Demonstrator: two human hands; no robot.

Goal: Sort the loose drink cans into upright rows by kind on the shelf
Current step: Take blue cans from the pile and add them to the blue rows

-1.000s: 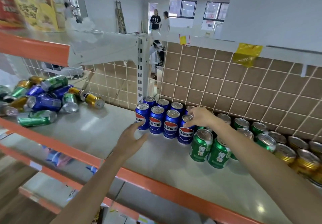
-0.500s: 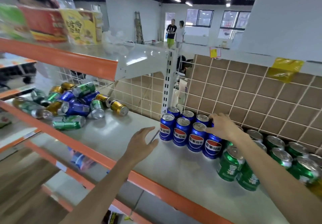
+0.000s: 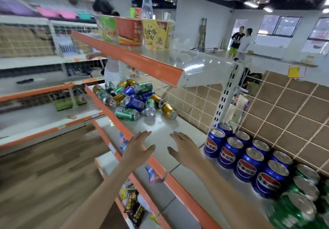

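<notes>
Cans lie well beyond both hands: the left hand (image 3: 138, 149) and right hand (image 3: 185, 147) hover over the shelf (image 3: 160, 127) with fingers spread, holding nothing. Ahead, the loose pile of cans (image 3: 132, 97) lies tumbled on its sides, long axes pointing every way, labels blurred. To the right, blue cans (image 3: 245, 157) stand upright in two rows beside green cans (image 3: 300, 198), smeared and cut off by the frame edge; noodle tubs (image 3: 135, 31) sit on the shelf above.

Shelf (image 3: 160, 129) carries loose cans (image 3: 131, 98), upright blue cans (image 3: 245, 157).
</notes>
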